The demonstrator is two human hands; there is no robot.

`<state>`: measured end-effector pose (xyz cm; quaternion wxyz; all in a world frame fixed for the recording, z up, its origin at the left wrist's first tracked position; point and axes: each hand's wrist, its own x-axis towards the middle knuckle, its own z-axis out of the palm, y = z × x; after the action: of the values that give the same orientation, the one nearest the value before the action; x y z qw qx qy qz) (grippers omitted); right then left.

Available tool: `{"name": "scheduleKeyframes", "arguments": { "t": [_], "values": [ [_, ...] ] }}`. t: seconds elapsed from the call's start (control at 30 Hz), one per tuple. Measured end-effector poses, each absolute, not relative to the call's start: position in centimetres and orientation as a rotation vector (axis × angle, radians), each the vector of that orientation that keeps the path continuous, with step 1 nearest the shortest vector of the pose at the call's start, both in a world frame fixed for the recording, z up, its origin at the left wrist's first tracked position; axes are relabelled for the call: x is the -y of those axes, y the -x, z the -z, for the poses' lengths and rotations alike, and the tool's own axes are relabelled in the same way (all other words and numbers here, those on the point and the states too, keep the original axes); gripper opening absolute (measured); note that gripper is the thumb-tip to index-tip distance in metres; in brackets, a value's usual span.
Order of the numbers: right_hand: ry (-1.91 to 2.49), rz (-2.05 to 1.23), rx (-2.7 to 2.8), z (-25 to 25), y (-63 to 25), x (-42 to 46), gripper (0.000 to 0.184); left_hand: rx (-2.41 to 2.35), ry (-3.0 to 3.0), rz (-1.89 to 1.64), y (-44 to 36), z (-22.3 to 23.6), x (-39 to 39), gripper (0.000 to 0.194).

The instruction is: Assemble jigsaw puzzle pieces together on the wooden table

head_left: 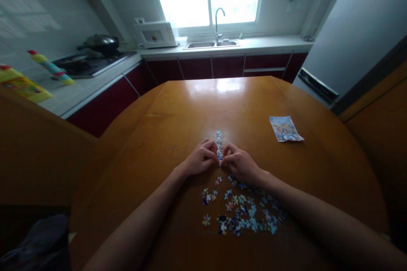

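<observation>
Shows the fingers of the left hand (201, 159) curled, with thumb and fingertips drawn close together, at the left side of a narrow strip of puzzle pieces (219, 140); shows the fingers of the right hand (243, 164) bent much the same way, at the right side of its near end. Leaves unclear whether either hand pinches a piece or only steadies the edge. Places the strip between the two hands, flat on the bench (178, 123), with its long axis running straight away from the body and its far end reaching out past the fingertips. Makes neither hand plainly nearer at the near end, though farther up lies a little closer to the left. Just nearer the body than the fingertips, has a single loose piece (218, 181); then a small cluster (209, 196), another lone piece (206, 220), and to the right of these a broad scatter (243, 220) reaching toward the right forearm (295, 199). Well apart, beyond the right hand and off to its right, has a printed sheet (286, 129). Hides the contact points behind bent knuckles, perhaps also some scattered pieces under the right forearm; blurs the tabs and seams too much to read.
</observation>
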<state>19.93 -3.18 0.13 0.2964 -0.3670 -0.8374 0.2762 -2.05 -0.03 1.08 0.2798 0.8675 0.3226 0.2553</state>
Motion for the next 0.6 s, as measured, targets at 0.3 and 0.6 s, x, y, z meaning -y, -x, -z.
{"name": "scheduleKeyframes", "arguments": {
  "t": [0.3, 0.6],
  "values": [
    [0.971, -0.759, 2.156, 0.57, -20.09, 2.73, 0.033, -0.878, -2.367, -0.649, 2.02, -0.89, -0.06, 0.022],
    [0.965, -0.74, 2.21, 0.19, -20.02, 2.73, 0.026, -0.915, -2.309, -0.763, 2.28, -0.54, -0.2, 0.026]
  ]
}}
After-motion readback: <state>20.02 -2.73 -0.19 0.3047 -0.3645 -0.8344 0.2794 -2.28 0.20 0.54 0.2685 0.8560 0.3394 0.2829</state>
